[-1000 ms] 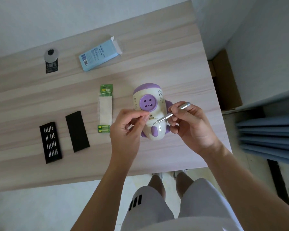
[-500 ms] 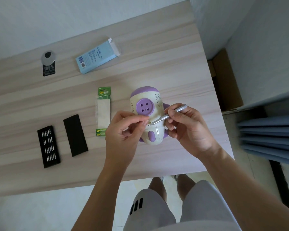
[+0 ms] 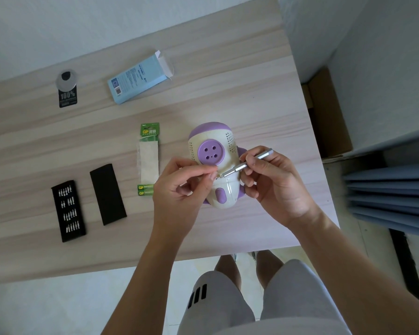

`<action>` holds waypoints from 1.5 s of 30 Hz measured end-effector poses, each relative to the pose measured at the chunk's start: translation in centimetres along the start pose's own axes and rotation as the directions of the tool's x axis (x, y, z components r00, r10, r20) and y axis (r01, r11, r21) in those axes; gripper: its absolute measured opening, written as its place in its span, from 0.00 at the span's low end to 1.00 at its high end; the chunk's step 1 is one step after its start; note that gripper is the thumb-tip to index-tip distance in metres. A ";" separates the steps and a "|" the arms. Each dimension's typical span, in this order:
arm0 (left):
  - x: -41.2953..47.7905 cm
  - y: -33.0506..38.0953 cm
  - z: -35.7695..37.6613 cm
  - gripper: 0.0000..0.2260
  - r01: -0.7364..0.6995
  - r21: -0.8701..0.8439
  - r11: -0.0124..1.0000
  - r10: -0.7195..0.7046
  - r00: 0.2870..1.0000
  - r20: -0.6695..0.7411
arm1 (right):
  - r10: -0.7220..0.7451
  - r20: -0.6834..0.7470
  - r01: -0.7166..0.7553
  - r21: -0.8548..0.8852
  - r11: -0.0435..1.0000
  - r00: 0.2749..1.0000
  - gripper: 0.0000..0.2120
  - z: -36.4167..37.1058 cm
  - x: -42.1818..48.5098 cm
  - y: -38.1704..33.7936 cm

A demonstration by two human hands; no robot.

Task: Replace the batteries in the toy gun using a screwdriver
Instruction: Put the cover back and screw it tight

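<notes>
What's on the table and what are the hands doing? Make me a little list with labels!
toy: white and purple toy gun on the table
right hand: holds silver screwdriver, tip at toy gun
left hand: fingers pinched at the screwdriver tip; on what, cannot tell
batteries: green battery pack, left of toy gun
bits: black bit tray far left, black lid beside it
</notes>
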State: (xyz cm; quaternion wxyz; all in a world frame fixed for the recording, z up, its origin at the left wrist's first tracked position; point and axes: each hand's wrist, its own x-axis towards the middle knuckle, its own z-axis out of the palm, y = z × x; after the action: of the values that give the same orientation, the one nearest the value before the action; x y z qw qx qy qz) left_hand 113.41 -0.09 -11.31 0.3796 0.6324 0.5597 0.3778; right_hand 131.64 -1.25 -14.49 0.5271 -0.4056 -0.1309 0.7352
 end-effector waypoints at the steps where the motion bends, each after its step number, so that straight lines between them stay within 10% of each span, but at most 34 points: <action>1: 0.0 0.0 0.0 0.08 0.000 -0.002 1.000 0.000 1.000 -0.001 | 0.000 0.001 0.000 -0.001 1.000 1.000 0.02 0.0 0.0 0.0; 45: 0.2 0.3 0.9 0.08 0.204 -0.195 0.959 -0.218 0.975 -0.049 | 0.045 -0.028 -0.044 0.008 0.999 0.999 0.02 0.4 0.1 -0.1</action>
State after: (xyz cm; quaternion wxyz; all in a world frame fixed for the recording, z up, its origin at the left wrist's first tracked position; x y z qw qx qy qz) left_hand 114.39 0.06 -11.42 0.4560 0.5167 0.5987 0.4083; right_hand 131.40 -1.01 -14.25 0.5139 -0.4171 -0.1117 0.7413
